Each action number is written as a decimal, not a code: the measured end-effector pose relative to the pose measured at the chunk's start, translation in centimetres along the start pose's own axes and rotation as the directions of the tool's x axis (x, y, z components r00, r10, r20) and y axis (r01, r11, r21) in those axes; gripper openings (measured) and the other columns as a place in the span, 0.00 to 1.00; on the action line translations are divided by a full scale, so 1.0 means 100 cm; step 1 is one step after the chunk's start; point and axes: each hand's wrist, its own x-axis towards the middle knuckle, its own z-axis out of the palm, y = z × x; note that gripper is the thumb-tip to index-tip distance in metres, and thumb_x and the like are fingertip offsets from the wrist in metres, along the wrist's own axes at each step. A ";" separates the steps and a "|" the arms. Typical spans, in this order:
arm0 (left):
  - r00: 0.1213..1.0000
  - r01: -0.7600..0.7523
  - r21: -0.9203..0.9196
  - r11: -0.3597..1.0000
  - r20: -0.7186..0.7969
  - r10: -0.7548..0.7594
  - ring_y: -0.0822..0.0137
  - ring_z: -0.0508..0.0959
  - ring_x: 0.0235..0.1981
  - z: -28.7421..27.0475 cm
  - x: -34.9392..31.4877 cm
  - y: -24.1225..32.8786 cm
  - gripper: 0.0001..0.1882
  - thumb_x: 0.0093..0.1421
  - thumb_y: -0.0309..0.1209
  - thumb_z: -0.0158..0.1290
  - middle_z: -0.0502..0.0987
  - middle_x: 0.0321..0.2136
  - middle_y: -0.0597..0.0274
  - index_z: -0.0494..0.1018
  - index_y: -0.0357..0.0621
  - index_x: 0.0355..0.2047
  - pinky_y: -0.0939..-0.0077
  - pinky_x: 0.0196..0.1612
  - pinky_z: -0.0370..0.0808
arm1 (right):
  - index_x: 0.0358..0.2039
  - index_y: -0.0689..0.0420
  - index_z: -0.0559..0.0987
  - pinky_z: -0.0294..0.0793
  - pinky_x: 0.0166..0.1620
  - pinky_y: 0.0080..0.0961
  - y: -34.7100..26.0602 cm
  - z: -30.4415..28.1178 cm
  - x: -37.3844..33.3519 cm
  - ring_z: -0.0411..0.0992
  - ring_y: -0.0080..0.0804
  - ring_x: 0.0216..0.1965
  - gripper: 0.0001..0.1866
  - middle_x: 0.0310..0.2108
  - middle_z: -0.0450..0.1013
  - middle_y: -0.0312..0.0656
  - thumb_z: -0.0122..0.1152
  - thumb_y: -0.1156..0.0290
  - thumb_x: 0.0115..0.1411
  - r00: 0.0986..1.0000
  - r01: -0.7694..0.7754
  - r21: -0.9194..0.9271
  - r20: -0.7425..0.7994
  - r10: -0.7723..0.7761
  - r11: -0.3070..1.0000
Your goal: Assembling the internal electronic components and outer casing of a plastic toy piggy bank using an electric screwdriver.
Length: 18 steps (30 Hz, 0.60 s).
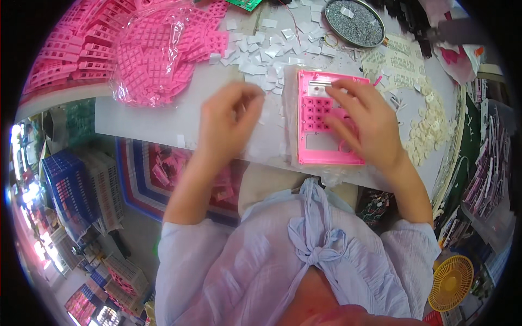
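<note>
The right hand (pixel 370 119), thumb and fingers parted, is over the pink panel (pixel 331 161) right of the picture's centre; contact is unclear. The left hand (pixel 228 122) curls just left of it, blurred, so I cannot tell whether it grips anything. The panel's middle shows a grid of square holes; its lower window looks unfilled, though how complete it is cannot be judged. Its lower end lies near the table's front edge. White pieces (pixel 261 54) crowd above, cream pieces (pixel 427 127) rightward; the table (pixel 136 122) offers bare room leftward.
</note>
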 end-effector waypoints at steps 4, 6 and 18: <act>0.986 -0.119 0.283 0.952 -0.079 0.147 0.77 0.78 0.29 -0.029 0.077 -0.007 0.09 0.64 0.30 0.58 0.79 0.27 0.67 0.79 0.36 0.40 0.80 0.33 0.72 | 0.69 0.64 0.62 0.50 0.70 0.59 -0.015 0.011 -0.021 0.48 0.48 0.75 0.52 0.73 0.53 0.52 0.67 0.44 0.52 0.953 0.173 -0.153 0.275 -0.126 0.973; 0.987 -0.050 0.372 0.927 -0.121 0.102 0.51 0.82 0.34 -0.031 0.132 -0.009 0.16 0.62 0.40 0.55 0.83 0.34 0.51 0.81 0.38 0.36 0.59 0.40 0.77 | 0.69 0.65 0.60 0.47 0.71 0.60 -0.021 0.022 -0.028 0.45 0.47 0.76 0.55 0.74 0.51 0.52 0.65 0.39 0.52 0.931 0.146 -0.191 0.358 -0.070 0.971; 0.806 0.505 -0.145 0.851 -0.275 -0.524 0.59 0.79 0.24 -0.015 0.256 -0.105 0.24 0.55 0.48 0.64 0.82 0.26 0.49 0.80 0.34 0.29 0.63 0.28 0.74 | 0.70 0.65 0.59 0.45 0.72 0.59 -0.021 0.026 -0.030 0.44 0.45 0.76 0.57 0.74 0.50 0.52 0.69 0.42 0.49 0.933 0.151 -0.180 0.350 -0.080 0.972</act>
